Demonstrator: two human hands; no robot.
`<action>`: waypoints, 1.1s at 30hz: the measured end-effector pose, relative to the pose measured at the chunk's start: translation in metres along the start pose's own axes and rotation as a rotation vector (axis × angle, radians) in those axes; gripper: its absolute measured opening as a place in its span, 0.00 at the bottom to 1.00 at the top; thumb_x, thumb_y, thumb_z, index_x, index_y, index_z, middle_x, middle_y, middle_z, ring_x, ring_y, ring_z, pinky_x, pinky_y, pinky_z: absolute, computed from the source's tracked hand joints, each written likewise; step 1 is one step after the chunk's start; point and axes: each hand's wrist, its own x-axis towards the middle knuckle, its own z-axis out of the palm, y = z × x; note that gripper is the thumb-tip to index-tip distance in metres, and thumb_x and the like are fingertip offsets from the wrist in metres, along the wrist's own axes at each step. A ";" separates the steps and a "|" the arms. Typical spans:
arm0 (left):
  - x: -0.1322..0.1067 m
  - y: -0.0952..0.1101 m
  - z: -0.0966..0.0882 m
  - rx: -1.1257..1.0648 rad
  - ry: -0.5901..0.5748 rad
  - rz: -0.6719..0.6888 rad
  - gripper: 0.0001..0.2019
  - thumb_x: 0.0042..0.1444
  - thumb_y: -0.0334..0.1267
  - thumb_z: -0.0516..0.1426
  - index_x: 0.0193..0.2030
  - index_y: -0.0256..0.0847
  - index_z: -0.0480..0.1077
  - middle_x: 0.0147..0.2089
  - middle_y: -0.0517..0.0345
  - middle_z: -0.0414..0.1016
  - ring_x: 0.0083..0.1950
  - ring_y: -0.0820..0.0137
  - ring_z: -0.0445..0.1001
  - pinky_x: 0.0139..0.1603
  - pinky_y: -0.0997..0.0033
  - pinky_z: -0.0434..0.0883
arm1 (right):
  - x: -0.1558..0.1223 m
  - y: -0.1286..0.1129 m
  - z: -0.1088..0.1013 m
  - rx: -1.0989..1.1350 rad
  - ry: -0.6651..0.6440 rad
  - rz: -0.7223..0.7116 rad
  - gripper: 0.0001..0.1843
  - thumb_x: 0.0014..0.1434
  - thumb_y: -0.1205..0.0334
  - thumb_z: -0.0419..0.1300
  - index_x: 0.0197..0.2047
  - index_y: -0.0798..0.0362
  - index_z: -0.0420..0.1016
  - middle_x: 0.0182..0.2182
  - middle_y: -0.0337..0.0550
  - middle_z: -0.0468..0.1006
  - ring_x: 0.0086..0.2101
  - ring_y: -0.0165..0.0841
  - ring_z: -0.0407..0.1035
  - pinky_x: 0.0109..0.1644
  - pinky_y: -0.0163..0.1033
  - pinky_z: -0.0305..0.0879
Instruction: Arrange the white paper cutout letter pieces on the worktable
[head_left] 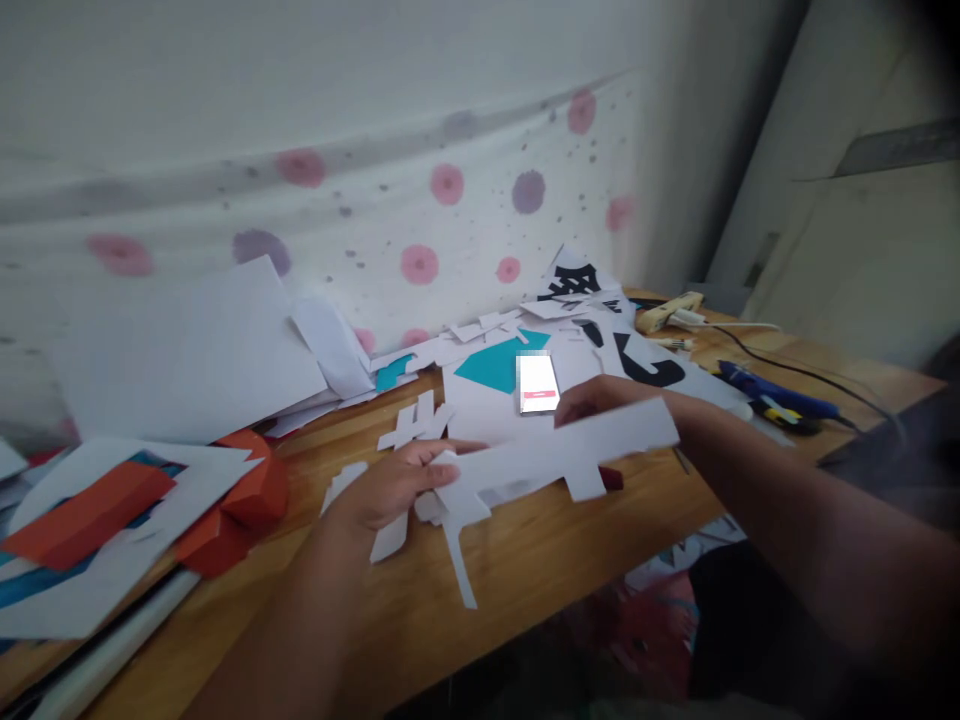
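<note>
Above the table [525, 570] a white cutout [555, 455] is held just in front of the phone [538, 383] — its left end gripped by the left hand [397, 485], its right end by the right hand [600, 398]. Red folded paper [255, 490] is seen far left of the phone.

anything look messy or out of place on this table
Nothing looks spilled or broken, only untidy: white paper scraps lie loose on the table around the left hand and right hand, which hold a paper cutout. A phone sits on loose sheets.
</note>
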 end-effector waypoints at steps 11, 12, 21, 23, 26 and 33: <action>0.027 -0.049 0.022 -0.348 0.178 0.032 0.15 0.43 0.44 0.67 0.31 0.36 0.71 0.27 0.59 0.72 0.27 0.74 0.68 0.29 0.77 0.65 | -0.005 0.034 -0.029 0.598 0.804 -0.175 0.09 0.47 0.58 0.65 0.33 0.51 0.74 0.28 0.39 0.76 0.24 0.28 0.69 0.30 0.36 0.68; 0.028 -0.050 0.024 -0.377 0.216 0.057 0.16 0.44 0.44 0.67 0.32 0.36 0.70 0.27 0.59 0.72 0.27 0.74 0.68 0.29 0.77 0.65 | -0.006 0.037 -0.028 0.652 0.751 -0.142 0.11 0.47 0.55 0.65 0.33 0.52 0.74 0.27 0.39 0.76 0.23 0.28 0.69 0.27 0.35 0.67; 0.030 -0.063 0.055 0.013 0.427 0.231 0.16 0.56 0.51 0.56 0.37 0.39 0.68 0.29 0.61 0.69 0.30 0.72 0.66 0.31 0.74 0.63 | 0.010 0.010 0.077 0.689 0.199 0.143 0.20 0.49 0.45 0.64 0.30 0.55 0.71 0.26 0.40 0.75 0.24 0.26 0.67 0.28 0.33 0.63; 0.027 -0.060 0.061 0.106 0.471 0.278 0.15 0.57 0.51 0.54 0.36 0.39 0.68 0.29 0.61 0.68 0.30 0.71 0.65 0.31 0.74 0.63 | 0.015 0.001 0.093 0.739 0.205 0.169 0.19 0.49 0.45 0.64 0.29 0.54 0.68 0.24 0.38 0.74 0.22 0.25 0.66 0.27 0.33 0.61; 0.022 -0.051 0.062 0.173 0.590 0.357 0.14 0.58 0.49 0.54 0.37 0.40 0.69 0.29 0.62 0.68 0.30 0.71 0.64 0.32 0.74 0.62 | 0.025 -0.008 0.101 0.736 0.217 0.133 0.18 0.50 0.48 0.64 0.29 0.54 0.68 0.28 0.41 0.76 0.27 0.28 0.69 0.33 0.36 0.65; -0.008 -0.044 0.015 0.250 1.004 0.327 0.10 0.53 0.46 0.56 0.28 0.42 0.69 0.24 0.64 0.64 0.28 0.70 0.61 0.29 0.74 0.58 | 0.045 -0.017 0.085 0.795 0.290 0.113 0.17 0.51 0.49 0.62 0.27 0.53 0.63 0.26 0.43 0.74 0.25 0.30 0.67 0.28 0.36 0.64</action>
